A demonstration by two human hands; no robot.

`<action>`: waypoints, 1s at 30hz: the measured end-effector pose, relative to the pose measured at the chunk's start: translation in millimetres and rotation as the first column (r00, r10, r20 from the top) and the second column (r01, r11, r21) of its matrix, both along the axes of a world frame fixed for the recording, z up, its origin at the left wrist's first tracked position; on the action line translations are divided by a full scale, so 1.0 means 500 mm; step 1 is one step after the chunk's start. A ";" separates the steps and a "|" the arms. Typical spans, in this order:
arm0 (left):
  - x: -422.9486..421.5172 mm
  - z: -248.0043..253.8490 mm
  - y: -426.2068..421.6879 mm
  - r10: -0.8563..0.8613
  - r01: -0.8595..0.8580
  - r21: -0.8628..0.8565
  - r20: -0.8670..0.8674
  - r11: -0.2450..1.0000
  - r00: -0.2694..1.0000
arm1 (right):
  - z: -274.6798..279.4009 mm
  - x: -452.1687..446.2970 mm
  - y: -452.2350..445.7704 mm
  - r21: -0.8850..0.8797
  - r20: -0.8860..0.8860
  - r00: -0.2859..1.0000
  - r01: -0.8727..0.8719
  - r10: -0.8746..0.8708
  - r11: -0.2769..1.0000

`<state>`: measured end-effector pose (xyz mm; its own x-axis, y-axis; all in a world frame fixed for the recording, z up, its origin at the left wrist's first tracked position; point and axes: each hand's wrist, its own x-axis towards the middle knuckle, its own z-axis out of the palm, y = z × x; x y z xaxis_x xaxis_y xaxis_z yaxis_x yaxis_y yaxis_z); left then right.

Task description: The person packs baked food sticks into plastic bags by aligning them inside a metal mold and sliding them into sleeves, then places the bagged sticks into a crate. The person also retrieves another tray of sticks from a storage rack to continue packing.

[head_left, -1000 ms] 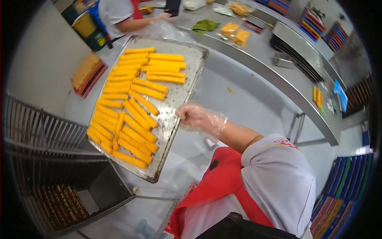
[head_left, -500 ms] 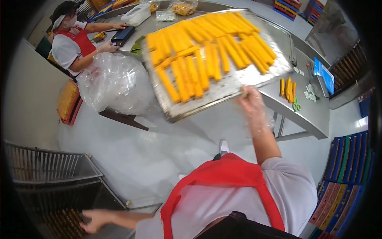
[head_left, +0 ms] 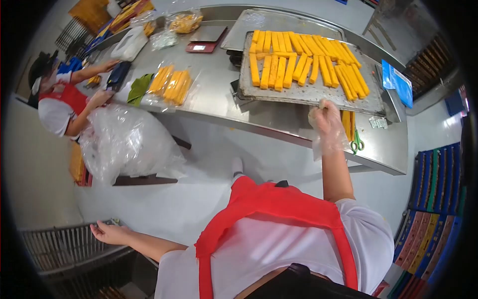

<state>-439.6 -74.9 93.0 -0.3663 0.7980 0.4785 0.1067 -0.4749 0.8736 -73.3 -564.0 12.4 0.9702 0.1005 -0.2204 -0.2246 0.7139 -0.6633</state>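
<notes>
My right hand, in a clear plastic glove, grips the near edge of a metal tray. Two rows of yellow sticks lie on the tray, which is over the steel table at the right. Beneath the tray's near edge, more yellow sticks and green-handled scissors show beside my hand. My bare left hand is held out at the lower left, fingers apart and holding nothing, above a metal rack.
A co-worker stands at the left end of the steel table, by a large clear plastic bag. Bagged yellow sticks, a green cloth and a red scale are on the table. Stacked crates stand at right.
The tray has swung from the left over to the right, above the table, still in my right hand. My left hand came into view low at the left and has since risen.
</notes>
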 end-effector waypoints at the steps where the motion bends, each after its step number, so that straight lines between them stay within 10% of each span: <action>1: 0.035 -0.009 0.027 -0.020 0.020 -0.010 -0.003 1.000 1.000 | 0.002 0.016 0.017 -0.079 0.047 0.999 0.012 -0.008 0.997; 8: 0.395 -0.021 0.156 -0.457 0.463 0.063 -0.087 0.884 0.885 | -0.064 0.270 0.073 -0.338 0.011 0.998 0.069 -0.070 0.939; 12: 0.601 -0.032 0.112 -0.806 0.833 -0.074 -0.314 0.548 0.502 | 0.003 0.282 0.076 -0.254 -0.342 0.910 -0.329 0.234 0.910; 14: 0.683 -0.050 0.057 -0.923 0.942 -0.159 -0.302 0.296 0.239 | -0.036 0.265 0.047 -0.739 -0.214 0.841 -0.472 0.497 0.481; 16: 0.740 -0.070 -0.010 -0.983 0.971 -0.233 -0.185 0.055 0.012 | 0.017 0.218 0.044 -0.848 -0.140 0.953 -0.255 0.268 0.464; 20: 0.803 -0.119 -0.154 -0.875 0.922 -0.339 -0.368 -0.190 -0.315 | 0.108 0.227 -0.022 -0.885 0.303 0.922 0.366 -0.242 0.288; 22: 0.814 -0.111 -0.242 -0.766 0.904 -0.373 -0.513 -0.207 -0.387 | 0.097 0.293 -0.074 -0.874 0.482 0.854 0.456 -0.193 -0.167; 28: 0.833 -0.148 -0.352 -0.376 0.967 -0.250 -0.892 -0.054 -0.252 | 0.117 0.344 -0.073 -0.891 0.227 0.974 0.209 0.004 -0.404; 30: 0.839 -0.169 -0.344 -0.401 0.868 -0.490 -0.782 -0.076 -0.477 | 0.109 0.349 -0.089 -0.877 0.243 0.970 0.220 0.001 -0.426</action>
